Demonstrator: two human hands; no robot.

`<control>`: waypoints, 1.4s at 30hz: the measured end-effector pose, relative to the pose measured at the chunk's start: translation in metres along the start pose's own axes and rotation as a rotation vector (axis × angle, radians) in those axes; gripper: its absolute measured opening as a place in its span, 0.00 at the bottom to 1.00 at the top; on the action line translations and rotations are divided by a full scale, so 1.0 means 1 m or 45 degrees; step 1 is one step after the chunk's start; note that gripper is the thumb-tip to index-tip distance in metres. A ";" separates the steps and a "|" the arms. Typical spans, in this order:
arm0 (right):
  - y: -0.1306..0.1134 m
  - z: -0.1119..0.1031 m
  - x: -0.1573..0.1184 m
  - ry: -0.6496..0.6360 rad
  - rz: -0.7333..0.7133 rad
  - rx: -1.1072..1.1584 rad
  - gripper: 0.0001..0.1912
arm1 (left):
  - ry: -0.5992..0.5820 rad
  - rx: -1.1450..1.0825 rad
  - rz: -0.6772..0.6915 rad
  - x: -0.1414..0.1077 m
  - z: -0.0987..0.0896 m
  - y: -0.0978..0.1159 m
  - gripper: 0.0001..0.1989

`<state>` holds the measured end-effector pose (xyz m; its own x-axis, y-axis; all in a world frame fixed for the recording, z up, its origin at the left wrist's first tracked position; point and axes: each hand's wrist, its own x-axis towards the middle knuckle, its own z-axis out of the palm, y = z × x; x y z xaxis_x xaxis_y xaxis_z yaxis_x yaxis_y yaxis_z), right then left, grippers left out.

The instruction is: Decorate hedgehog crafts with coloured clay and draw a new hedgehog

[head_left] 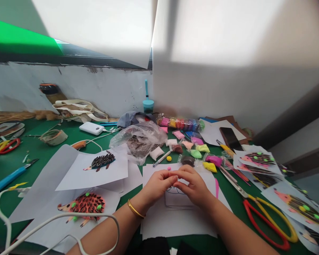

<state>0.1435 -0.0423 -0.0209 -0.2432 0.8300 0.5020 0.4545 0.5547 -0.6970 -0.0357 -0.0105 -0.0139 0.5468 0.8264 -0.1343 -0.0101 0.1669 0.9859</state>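
My left hand [159, 184], with a gold bangle at the wrist, and my right hand [192, 182] meet above a white sheet [180, 223] in the middle of the table. The fingertips of both hands are pressed together; whatever lies between them is too small or hidden to make out. Under the hands, lines of a drawing [175, 202] show on the paper, partly covered. A small pink ball [169, 168] rests by the sheet's top, and a pink strip [217, 188] lies at its right side. Just beyond the paper is a yellow ball [169, 158], beside a marker [161, 159].
Colourful clay packets [195, 153] and a plastic bag of seeds [138, 141] lie behind the sheet. Large scissors [244, 193] and hedgehog pictures [299, 202] are at the right. More hedgehog pictures [93, 179], a white cable [55, 220] and a blue cutter [9, 181] occupy the left.
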 end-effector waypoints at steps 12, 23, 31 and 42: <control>-0.001 -0.003 0.002 0.003 0.078 0.051 0.10 | -0.111 -0.099 -0.090 -0.003 0.004 0.003 0.23; 0.014 -0.039 -0.001 -0.643 0.180 -0.299 0.13 | 0.383 -0.246 -0.084 0.005 -0.009 0.009 0.16; 0.019 -0.019 -0.003 -0.520 0.067 -0.411 0.16 | 0.432 -0.252 -0.069 0.009 -0.013 0.003 0.21; 0.051 -0.031 0.005 -0.132 0.320 -0.614 0.13 | 0.388 -0.318 -0.132 0.013 -0.011 -0.003 0.23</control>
<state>0.1926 -0.0118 -0.0381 -0.1489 0.9484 0.2800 0.8443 0.2694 -0.4633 -0.0382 0.0059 -0.0195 0.2831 0.9136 -0.2919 -0.1913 0.3520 0.9162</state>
